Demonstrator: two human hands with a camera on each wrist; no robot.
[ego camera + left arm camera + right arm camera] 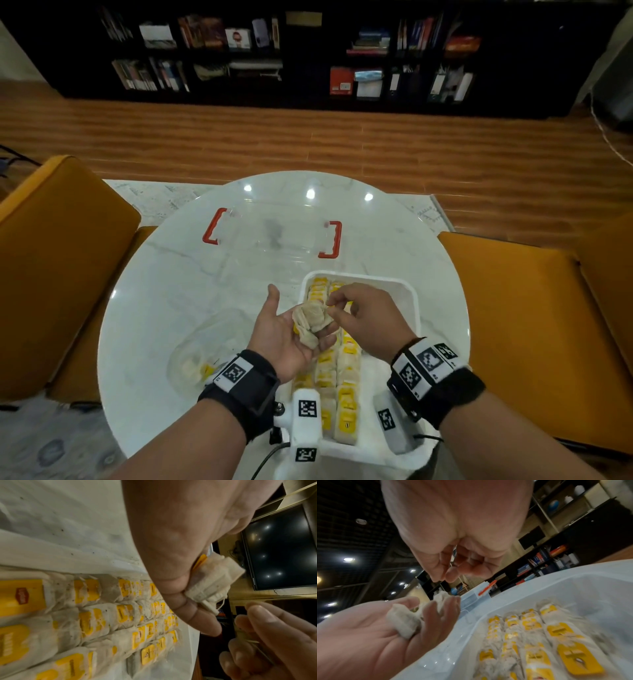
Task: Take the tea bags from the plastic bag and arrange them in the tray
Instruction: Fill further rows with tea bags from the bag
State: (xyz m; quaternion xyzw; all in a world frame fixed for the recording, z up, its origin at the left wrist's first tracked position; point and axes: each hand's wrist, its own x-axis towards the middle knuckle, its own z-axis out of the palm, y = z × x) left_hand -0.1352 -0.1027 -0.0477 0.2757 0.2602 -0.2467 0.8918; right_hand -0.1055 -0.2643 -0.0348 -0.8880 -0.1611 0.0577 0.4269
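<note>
Our left hand (287, 337) lies palm up over the tray's (409, 291) nine o'clock edge, fingers loosely curled round a clump of tea bags (311, 320); our right hand (363, 317), at three o'clock of it, pinches thumb and forefinger just above the clump. Rows of tea bags (347, 383) fill the tray; the plastic bag (205, 346) lies at eight o'clock

Place: a home living room or study — not a workshop.
Evidence: dark bookshelves (308, 51) packed with books and binders, wood-plank floor (342, 144), mustard upholstered chairs (58, 260) around a round marble table (171, 274), wall-mounted TV (281, 547).
</note>
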